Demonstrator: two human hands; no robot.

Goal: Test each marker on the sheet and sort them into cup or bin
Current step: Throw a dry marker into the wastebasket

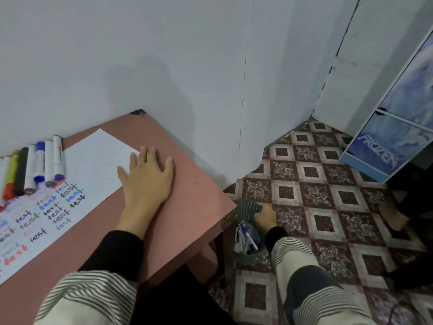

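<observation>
The fingers of the left hand lay straight and spread flat on the pink desk, their tips just over the near corner of the white sheet. The right hand reached down past the desk's edge to the dark mesh bin on the floor; its fingers seemed curled over the bin's rim, though the view was too dim there to say whether they gripped it or had just let something go. Several discarded markers stood inside the bin.

The step in hand looked like the binning of a failed marker. On the sheet, many coloured scrawls of "test" covered the nearer part, and a row of about 8 capped markers lay along its far edge against the wall. No cup showed in view. The next move would call for the right hand to come back up to the desk, take a marker from the row, uncap it and write on a bare patch of the sheet.

The desk stood against a pale grey wall. The floor was tiled in a maroon and cream diamond pattern, and a blue drawer unit printed with "FROZEN" stood in the corner.
</observation>
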